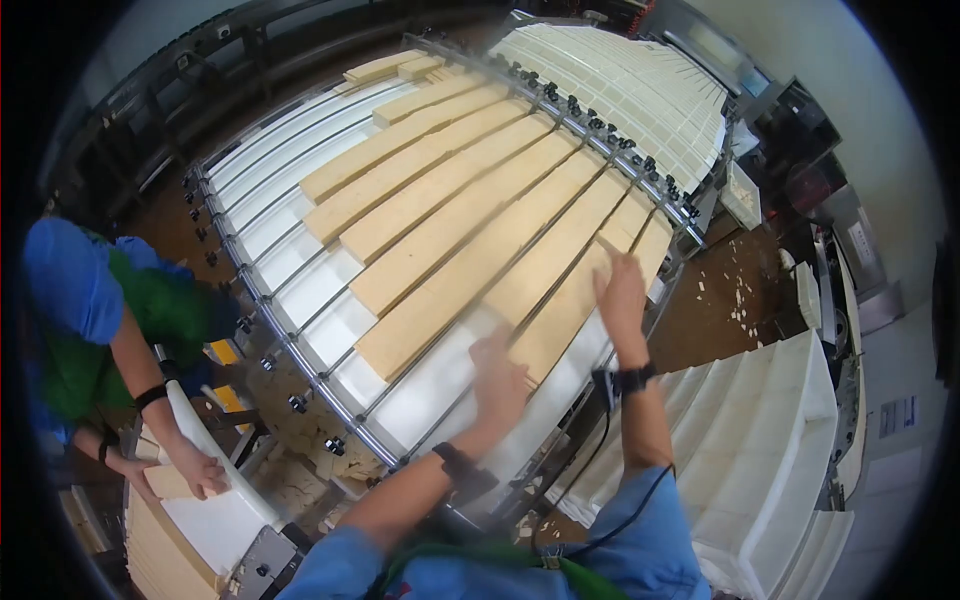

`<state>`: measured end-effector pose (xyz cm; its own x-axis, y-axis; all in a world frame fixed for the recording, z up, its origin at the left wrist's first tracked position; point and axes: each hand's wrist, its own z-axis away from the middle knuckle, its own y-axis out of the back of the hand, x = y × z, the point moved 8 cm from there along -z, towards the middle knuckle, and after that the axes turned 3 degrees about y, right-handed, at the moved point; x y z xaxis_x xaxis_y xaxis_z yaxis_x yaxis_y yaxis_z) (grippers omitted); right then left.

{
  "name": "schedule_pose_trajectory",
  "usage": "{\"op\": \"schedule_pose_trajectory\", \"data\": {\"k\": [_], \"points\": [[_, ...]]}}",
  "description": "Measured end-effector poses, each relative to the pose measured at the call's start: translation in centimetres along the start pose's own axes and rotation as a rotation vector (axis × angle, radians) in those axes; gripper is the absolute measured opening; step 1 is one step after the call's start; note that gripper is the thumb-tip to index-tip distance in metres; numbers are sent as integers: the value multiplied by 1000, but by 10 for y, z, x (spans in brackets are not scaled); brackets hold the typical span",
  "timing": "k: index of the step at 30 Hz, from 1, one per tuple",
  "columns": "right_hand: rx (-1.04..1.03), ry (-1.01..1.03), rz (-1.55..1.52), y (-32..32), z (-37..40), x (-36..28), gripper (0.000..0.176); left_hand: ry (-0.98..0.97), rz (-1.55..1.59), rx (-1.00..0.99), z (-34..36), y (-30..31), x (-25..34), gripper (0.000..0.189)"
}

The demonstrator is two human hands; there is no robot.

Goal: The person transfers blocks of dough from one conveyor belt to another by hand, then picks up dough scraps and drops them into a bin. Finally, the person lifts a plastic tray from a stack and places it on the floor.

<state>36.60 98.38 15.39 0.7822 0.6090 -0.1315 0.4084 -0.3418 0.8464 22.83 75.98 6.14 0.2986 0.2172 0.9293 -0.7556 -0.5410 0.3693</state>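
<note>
Long pale tan slabs [470, 265] lie side by side on a white conveyor [420, 405] divided into lanes by thin metal rods. My left hand [497, 380], smeared by motion, is at the near end of the slabs on the right side. Its fingers do not show clearly. My right hand [622, 300] reaches over the rightmost lanes, fingers stretched forward against the edge of a slab [570, 310]. Both wrists wear dark bands, and a thin cable hangs from the right one.
At left, a co-worker's hands [195, 475] hold a short tan piece over a white belt [225, 525]. A metal rail with black knobs [590, 120] crosses the far end, before a ribbed white surface [620, 75]. White trays [740, 440] stand at right; crumbs [740, 300] litter the floor.
</note>
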Motion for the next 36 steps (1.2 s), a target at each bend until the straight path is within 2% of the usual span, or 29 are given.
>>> {"op": "schedule_pose_trajectory", "data": {"k": [2, 4, 6, 7, 9, 11, 15, 19, 20, 22, 23, 24, 25, 26, 28, 29, 31, 34, 36], "points": [[-39, 53, -103, 5, 31, -18, 46, 25, 25, 3, 5, 1, -11, 73], [-131, -37, -182, -17, 53, -11, 43, 52, 45, 7, 13, 11, -10, 72], [-107, -54, -183, -33, 45, 11, 44, 65, 59, 1, 22, 25, -4, 69], [-29, -40, -105, -39, 34, 27, 44, 59, 57, 4, 26, 28, -5, 69], [54, -19, -32, -52, 9, 47, 45, 11, 28, 46, 38, 34, -8, 47], [-113, -169, 69, -79, -10, 68, 48, 4, 87, 17, 47, 32, -17, 44], [-146, -223, 229, -97, -27, 73, 55, -64, 123, -22, 42, 31, -21, 42], [-307, -319, 171, -107, -42, 94, 59, -9, 113, -70, 40, 25, -25, 37], [-309, -319, 177, -107, -48, 98, 59, -10, 0, -119, 41, 19, -25, 37], [-556, -366, -70, -140, -44, 118, 58, -9, -106, -169, 40, 14, -26, 37], [-560, -365, -65, -148, -42, 128, 58, 113, -73, -239, 41, 10, -34, 33], [-525, -246, -43, -155, -43, 132, 51, 235, -41, -308, 44, 7, -42, 31], [-489, -128, -23, -155, -44, 128, 43, 239, -41, -309, 43, 11, -40, 31], [-492, -130, -26, -158, -40, 133, 43, 274, -5, -333, 42, 13, -41, 30], [-338, -112, -80, -144, -40, 134, 27, 309, 26, -360, 40, 15, -44, 30], [-340, -117, -82, -146, -41, 134, 27, 281, 40, -364, 40, 15, -44, 31], [-395, 17, 73, -154, -51, 128, 19, 253, 56, -370, 38, 16, -40, 32], [-443, -41, 197, -164, -59, 132, 18, 258, 53, -388, 40, 18, -35, 33], [-450, -29, 246, -165, -59, 128, 18, 254, 92, -334, 42, 22, -33, 25]]}}
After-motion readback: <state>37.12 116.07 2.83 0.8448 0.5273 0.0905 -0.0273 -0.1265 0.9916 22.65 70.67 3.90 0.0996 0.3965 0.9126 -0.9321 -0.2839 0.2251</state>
